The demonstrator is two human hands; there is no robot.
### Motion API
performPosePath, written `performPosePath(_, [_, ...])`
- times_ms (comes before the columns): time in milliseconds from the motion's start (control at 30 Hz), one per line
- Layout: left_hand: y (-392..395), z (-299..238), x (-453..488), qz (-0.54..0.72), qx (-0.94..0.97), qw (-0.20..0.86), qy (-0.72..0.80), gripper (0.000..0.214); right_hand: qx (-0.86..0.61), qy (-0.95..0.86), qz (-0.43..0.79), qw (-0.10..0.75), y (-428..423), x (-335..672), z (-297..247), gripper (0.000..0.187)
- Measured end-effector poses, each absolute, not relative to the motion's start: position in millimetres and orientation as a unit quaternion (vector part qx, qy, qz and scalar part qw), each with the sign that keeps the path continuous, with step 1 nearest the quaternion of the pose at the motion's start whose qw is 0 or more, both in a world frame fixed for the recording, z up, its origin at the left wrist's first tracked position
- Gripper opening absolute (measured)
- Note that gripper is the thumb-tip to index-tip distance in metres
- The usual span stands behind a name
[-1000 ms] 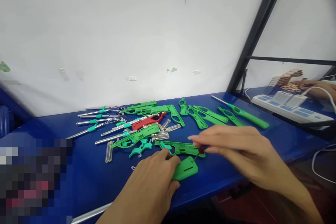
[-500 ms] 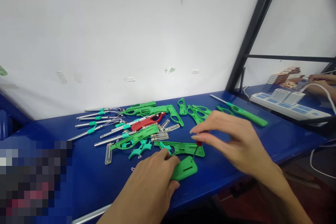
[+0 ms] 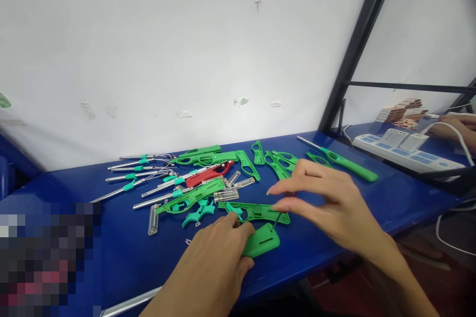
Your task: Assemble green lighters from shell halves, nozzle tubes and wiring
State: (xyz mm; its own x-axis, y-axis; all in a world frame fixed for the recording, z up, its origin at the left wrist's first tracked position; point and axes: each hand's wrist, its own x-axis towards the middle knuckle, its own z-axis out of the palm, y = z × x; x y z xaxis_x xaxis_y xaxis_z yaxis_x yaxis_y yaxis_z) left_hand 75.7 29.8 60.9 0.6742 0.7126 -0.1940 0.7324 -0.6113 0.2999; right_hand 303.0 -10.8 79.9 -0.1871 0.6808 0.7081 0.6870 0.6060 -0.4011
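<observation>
My left hand (image 3: 213, 262) lies near the front edge of the blue table (image 3: 111, 257) and grips a flat green plastic handle piece (image 3: 262, 242). Just right of it, my right hand (image 3: 327, 203) pinches a small screwdriver (image 3: 277, 218) with a thin metal shaft. The screwdriver tip touches the top edge of that green piece. A green lighter shell half (image 3: 256, 210) lies directly behind the held piece. The screwdriver's handle is mostly hidden by my fingers.
Further back lie several green shell halves (image 3: 277, 163), a red one (image 3: 208, 172), metal tubes with teal collars (image 3: 130, 184) and teal triggers (image 3: 199, 212). An assembled green lighter (image 3: 345, 164) lies at right. Beyond a black frame, a power strip (image 3: 405, 151) and another person's hand (image 3: 455, 126).
My right hand has dropped and its fingers have closed over the screwdriver's red handle, while the tip stays at the green piece. My left hand has not moved.
</observation>
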Motion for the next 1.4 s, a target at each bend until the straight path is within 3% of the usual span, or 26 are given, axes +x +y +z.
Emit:
performPosePath(133, [30.2, 59.9, 76.8, -0.012, 0.900, 0.180, 0.397, 0.030, -0.401, -0.823, 0.075, 0.395, -23.0, 303.9, 87.0, 0.034])
performPosePath(200, [29.9, 60.2, 77.2, -0.016, 0.898, 0.185, 0.398, 0.029, -0.377, -0.827, 0.100, 0.405, -24.1, 302.4, 87.3, 0.041])
performPosePath(400, [29.6, 63.0, 78.0, -0.031, 0.894, 0.184, 0.408, 0.033, -0.445, -0.772, 0.001, 0.453, -13.6, 292.9, 78.8, 0.013])
performPosePath(633, [26.1, 65.7, 75.6, -0.016, 0.892, 0.206, 0.401, 0.035, -0.444, -0.803, 0.070, 0.391, -28.0, 302.3, 83.4, 0.033])
performPosePath(767, [22.8, 72.8, 73.9, -0.015, 0.884, 0.226, 0.410, 0.032, -0.450, -0.777, 0.082, 0.432, -24.7, 302.8, 80.1, 0.022])
performPosePath(967, [22.1, 74.0, 73.2, -0.012, 0.879, 0.238, 0.413, 0.032, -0.477, -0.747, -0.011, 0.462, -11.6, 296.2, 73.3, 0.004])
performPosePath(1167, [29.7, 66.6, 76.7, -0.023, 0.895, 0.204, 0.396, 0.038, -0.512, -0.763, -0.029, 0.393, -22.5, 313.5, 60.2, 0.032])
performPosePath(1400, [33.2, 62.4, 79.8, -0.009, 0.894, 0.201, 0.400, 0.035, -0.457, -0.771, 0.016, 0.443, -11.9, 297.0, 66.4, 0.016])
